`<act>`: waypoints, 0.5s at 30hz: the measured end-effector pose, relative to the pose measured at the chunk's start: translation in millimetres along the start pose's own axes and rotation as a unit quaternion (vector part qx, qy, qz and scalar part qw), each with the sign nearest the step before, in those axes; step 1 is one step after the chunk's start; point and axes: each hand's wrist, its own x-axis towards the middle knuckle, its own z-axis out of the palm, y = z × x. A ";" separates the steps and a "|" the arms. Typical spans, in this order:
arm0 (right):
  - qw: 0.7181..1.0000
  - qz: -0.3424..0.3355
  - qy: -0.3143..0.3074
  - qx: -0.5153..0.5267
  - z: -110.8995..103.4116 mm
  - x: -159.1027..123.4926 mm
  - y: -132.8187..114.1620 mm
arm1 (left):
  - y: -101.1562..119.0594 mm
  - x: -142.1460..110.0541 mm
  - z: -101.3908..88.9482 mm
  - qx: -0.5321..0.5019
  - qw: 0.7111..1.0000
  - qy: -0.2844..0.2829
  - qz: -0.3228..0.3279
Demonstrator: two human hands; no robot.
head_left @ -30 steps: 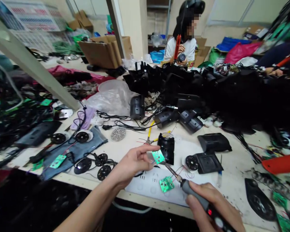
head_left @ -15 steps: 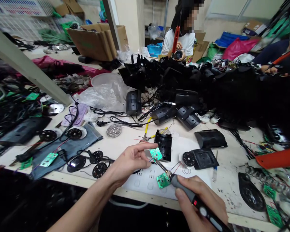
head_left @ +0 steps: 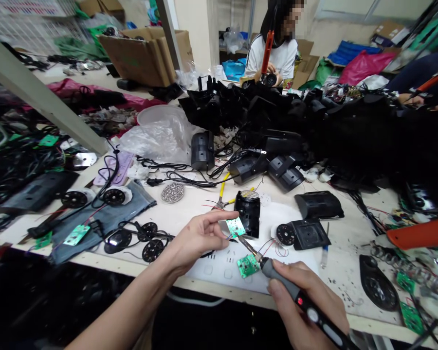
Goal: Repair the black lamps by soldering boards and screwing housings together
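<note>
Head view: while the left hand (head_left: pixel 200 236) pinches a small green circuit board (head_left: pixel 235 226) by its edge, the right hand (head_left: pixel 306 296) wraps the grip of a soldering iron (head_left: pixel 282 281).
Circuit board: raised above the worktop (head_left: pixel 337 287), before the black housing (head_left: pixel 253 223); its lower edge is right by the iron's tip – whether they touch, I cannot tell.
Left hand: index finger stretched along the top of the board, thumb lower down; the exact contact is too small to make out.
Right hand: fingers and thumb closed around the handle, well back from the metal shaft.
Board's handling: likely very light and stiff, yet fragile – bending could crack its joints, and a smooth face could slip if barely pinched.
Board's hold: best taken by opposite edges or a corner, clear of the solder points and away from the tip, since heat would probably spread through it.
Iron's handling: stiff and fairly light, I judge; the grey grip is the place to hold, the shaft should be treated as hot.
Second board (head_left: pixel 248 266): lying on the white sheet (head_left: pixel 209 272) below, near the iron's shaft; thin wires beside it look easy to snag.
</note>
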 end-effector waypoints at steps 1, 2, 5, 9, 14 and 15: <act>1.000 0.006 0.004 -0.003 -0.9 0.0 -1.4 | 0.0 0.0 -0.1 0.001 1.000 0.001 -0.001; 1.000 0.012 0.005 -0.006 -1.6 0.0 -2.6 | -0.1 0.0 -0.2 0.001 1.000 0.002 -0.001; 1.000 0.020 -0.003 -0.010 -2.4 -0.7 -4.1 | -0.4 -0.3 -0.9 -0.001 1.000 0.002 0.000; 1.000 0.018 -0.007 -0.015 -1.2 -2.9 -3.3 | 0.8 -1.6 0.2 -0.003 1.000 0.000 -0.002; 0.999 0.019 -0.009 -0.029 -2.9 -1.9 -2.2 | 3.3 -2.7 2.7 0.005 1.000 0.008 -0.001; 0.999 0.010 -0.016 -0.029 -4.1 -1.1 -1.1 | 3.3 -2.7 2.8 0.003 1.000 0.008 -0.001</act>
